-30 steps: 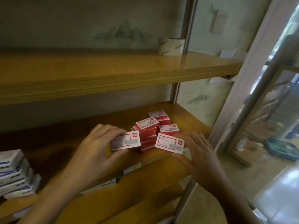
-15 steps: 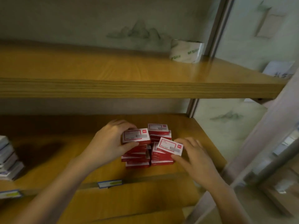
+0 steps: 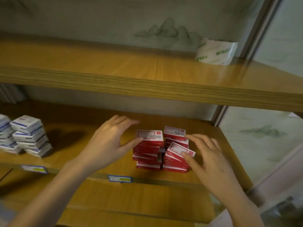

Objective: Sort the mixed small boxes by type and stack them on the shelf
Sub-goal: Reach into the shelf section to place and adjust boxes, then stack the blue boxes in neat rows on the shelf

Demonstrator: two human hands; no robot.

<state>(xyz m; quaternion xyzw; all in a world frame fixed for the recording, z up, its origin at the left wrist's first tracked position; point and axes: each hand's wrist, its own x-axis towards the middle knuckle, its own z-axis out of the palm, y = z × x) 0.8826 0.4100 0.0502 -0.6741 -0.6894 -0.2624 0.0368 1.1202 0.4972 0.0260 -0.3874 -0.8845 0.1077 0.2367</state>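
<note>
**Q:** Where do the red boxes (image 3: 148, 150) lie?

**A:** On the lower shelf (image 3: 78, 154), right of centre, in three stacks set close together. One stands on the left, one at the rear right and one at the front right. The front right stack carries a tilted box (image 3: 179, 150), askew on those beneath it.

**Q:** How do the hands stand?

**A:** The left hand (image 3: 106, 143) is beside the left stack. Its thumb tip touches the left edge of the top box, and its fingers arch over the shelf without contact. The grip is open and holds nothing. The right hand (image 3: 209, 161) is just right of the stacks. Its index fingertip touches the top box of the rear stack and its thumb tip rests on the tilted box. The fingers are loosely extended, so this grip is likewise open and encloses nothing.

**Q:** What else appears?

**A:** Blue-and-white boxes (image 3: 30, 136) are stacked at the left end of the same shelf, well apart from the red ones. Two blue-edged labels (image 3: 120, 178) sit on its front edge. The upper shelf (image 3: 131, 74) bears a white roll (image 3: 216, 52) with green print at its right rear.
</note>
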